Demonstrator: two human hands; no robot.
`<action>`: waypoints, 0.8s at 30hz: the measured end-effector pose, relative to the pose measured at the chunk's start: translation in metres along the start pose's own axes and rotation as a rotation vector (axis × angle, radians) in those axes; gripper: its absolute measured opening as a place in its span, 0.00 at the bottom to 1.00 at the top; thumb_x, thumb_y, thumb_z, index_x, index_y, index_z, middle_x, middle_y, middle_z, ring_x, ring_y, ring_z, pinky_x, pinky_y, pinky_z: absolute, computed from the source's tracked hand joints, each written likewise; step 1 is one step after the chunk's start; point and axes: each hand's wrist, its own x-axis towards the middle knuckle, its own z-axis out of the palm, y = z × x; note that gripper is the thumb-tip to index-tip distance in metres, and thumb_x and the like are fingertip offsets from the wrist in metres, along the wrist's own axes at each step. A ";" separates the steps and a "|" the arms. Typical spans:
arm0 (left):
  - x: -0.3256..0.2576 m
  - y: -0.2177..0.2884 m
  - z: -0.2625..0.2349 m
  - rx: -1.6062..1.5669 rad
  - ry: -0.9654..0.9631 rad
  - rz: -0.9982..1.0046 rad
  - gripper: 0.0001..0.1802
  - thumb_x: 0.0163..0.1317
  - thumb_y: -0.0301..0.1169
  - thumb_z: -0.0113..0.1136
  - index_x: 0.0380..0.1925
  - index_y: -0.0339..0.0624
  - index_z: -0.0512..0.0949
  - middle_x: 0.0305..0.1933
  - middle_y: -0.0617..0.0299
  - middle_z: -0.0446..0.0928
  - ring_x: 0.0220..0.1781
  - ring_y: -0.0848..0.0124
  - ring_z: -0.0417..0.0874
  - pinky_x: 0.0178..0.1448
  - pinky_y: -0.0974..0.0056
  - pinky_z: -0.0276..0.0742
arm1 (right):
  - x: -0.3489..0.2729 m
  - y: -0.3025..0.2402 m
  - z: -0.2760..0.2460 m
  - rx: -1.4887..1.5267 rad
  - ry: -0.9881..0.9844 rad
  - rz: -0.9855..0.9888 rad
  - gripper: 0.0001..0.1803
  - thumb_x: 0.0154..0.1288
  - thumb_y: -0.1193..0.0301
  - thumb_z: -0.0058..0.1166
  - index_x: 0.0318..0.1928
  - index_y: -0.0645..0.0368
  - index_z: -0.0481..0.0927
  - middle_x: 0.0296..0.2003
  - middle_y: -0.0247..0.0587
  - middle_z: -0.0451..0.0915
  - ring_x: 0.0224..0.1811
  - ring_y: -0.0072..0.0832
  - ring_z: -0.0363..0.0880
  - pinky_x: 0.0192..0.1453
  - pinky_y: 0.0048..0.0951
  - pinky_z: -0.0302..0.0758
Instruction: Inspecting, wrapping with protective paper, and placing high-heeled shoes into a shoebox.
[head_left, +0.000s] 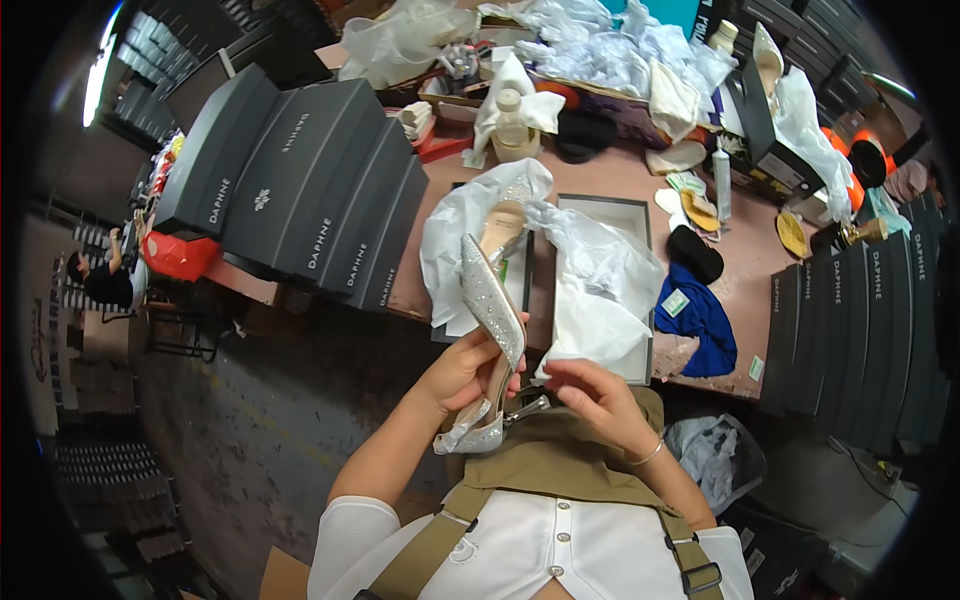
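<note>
A silver glitter high-heeled shoe (492,305) with a pointed toe is gripped at its middle by my left hand (470,370), toe up and heel toward my apron. My right hand (598,402) is just right of its heel, fingers loosely bent and apart, with nothing visible in them. Its fingertips are close to white tissue paper (605,290) bunched in the right half of an open shoebox (648,350); whether they touch it I cannot tell. Behind the held shoe, a matching silver shoe (507,215) lies on tissue in the left half.
Dark shoeboxes (310,180) are stacked at the left, with more boxes (860,320) at the right. A blue cloth (700,325), a black pad (694,254) and a bottle (514,128) are on the table. A plastic-lined bin (715,455) stands below right.
</note>
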 end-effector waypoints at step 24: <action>0.027 -0.018 0.016 -0.714 -0.440 -0.105 0.35 0.71 0.37 0.47 0.71 0.37 0.46 0.42 0.54 0.70 0.26 0.76 0.71 0.28 0.72 0.76 | -0.014 -0.009 0.026 -0.319 -0.026 -0.178 0.15 0.60 0.73 0.62 0.47 0.64 0.79 0.42 0.44 0.81 0.44 0.30 0.81 0.52 0.26 0.74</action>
